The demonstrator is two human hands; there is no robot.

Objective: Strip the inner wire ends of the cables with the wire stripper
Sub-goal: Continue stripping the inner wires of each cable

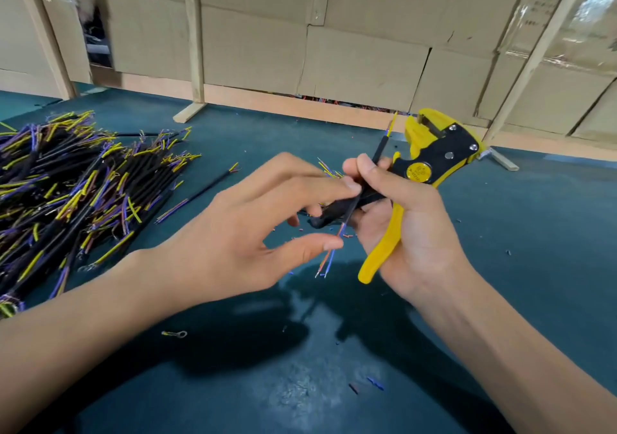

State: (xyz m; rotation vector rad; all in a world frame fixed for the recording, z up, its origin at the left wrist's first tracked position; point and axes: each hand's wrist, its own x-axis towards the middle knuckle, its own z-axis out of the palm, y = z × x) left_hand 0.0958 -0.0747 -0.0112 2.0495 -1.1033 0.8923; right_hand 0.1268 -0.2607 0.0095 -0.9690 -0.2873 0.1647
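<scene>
My right hand [410, 220] grips the yellow and black wire stripper [434, 153], jaws pointing up and away, together with a small bundle of black cables [334, 211]. One black cable [379, 148] runs upright through that hand; its thin coloured inner wires [325, 263] hang out below. My left hand [253, 220] reaches in from the left, its index fingertip touching that cable and its thumb just under it near the inner wires.
A large heap of black cables with yellow, purple and brown ends [73, 186] lies at the left on the dark green table [534, 233]. Loose cables [200, 193], a ring terminal [175, 334] and insulation scraps [375, 383] are scattered about. Cardboard panels [360, 59] wall the far edge.
</scene>
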